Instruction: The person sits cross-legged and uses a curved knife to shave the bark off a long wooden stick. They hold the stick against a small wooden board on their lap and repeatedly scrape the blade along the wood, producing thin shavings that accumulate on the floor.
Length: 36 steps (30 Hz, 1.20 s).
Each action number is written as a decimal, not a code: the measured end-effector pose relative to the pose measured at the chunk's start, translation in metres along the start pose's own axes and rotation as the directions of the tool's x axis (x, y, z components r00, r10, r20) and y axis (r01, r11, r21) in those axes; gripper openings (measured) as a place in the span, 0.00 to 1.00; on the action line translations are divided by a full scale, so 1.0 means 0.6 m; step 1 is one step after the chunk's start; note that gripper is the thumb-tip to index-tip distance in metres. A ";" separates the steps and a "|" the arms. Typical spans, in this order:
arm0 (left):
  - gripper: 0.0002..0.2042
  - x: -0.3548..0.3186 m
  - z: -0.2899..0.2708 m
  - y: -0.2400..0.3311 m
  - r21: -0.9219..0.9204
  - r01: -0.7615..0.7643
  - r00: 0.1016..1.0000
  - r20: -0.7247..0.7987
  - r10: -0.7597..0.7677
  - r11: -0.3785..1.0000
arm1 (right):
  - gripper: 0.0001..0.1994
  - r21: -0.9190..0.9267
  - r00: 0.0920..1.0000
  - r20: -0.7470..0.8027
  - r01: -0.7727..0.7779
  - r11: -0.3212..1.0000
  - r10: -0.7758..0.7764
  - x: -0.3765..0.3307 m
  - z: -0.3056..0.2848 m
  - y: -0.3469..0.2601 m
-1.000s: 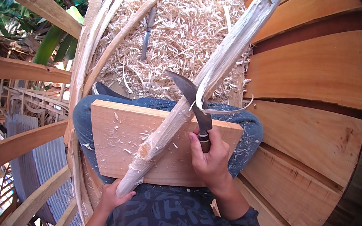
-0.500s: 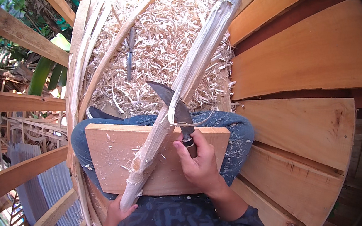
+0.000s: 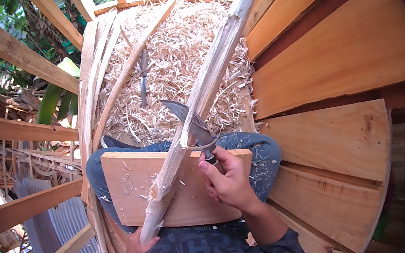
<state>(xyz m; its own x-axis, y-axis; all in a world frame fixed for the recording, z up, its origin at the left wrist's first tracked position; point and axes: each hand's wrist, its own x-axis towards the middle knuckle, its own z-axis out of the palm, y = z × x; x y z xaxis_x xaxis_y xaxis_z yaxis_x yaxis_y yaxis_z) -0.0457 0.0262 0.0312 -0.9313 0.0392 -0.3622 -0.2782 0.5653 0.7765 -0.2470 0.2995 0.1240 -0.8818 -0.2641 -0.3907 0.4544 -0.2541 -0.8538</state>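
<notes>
The wooden pole (image 3: pixel 202 96) slants across your lap, its near end low by your shirt and its far end running out past the top of the view. Much of its visible surface looks pale and pared, but it is uneven, with a brownish rough patch (image 3: pixel 154 191) toward the near end; I'd judge the paring partly done, with smoothing left there. The underside is hidden from you. A pale sliver (image 3: pixel 184 138) hangs at the curved knife (image 3: pixel 202 132), so that cut seems unfinished.

Your right hand (image 3: pixel 231 179) is clamped round the knife's handle, with the blade crossing the pole. Your left hand (image 3: pixel 140 245) is closed round the pole's near end, some fingers out of sight. Beneath the pole, a board (image 3: pixel 124 177) rests across your legs (image 3: pixel 266 158). Beyond, a slim tool (image 3: pixel 144 80) lies on thick shavings (image 3: pixel 177 46), which suggest plenty of cutting already, beside long wooden strips (image 3: pixel 128 69).
</notes>
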 end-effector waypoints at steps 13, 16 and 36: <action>0.22 0.003 0.004 -0.008 0.005 -0.037 0.999 -0.008 0.037 0.999 | 0.06 -0.643 0.834 -0.093 0.367 0.672 -0.544 0.017 0.009 0.054; 0.22 -0.001 0.003 -0.009 0.008 -0.032 0.999 -0.017 0.032 0.999 | 0.05 -0.179 0.983 -0.059 0.159 0.971 -0.172 0.009 0.009 0.014; 0.22 -0.015 0.004 -0.030 0.085 -0.075 0.997 -0.025 0.078 0.994 | 0.05 -0.520 0.911 -0.108 0.289 0.804 -0.397 0.017 0.018 0.035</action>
<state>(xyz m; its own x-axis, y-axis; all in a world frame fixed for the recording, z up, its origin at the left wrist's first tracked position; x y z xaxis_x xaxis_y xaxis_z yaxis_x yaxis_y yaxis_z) -0.0317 0.0178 0.0189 -0.9557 0.0620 -0.2876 -0.1864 0.6286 0.7550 -0.2453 0.2814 0.1058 -0.9978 -0.0388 -0.0540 0.0450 0.2028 -0.9782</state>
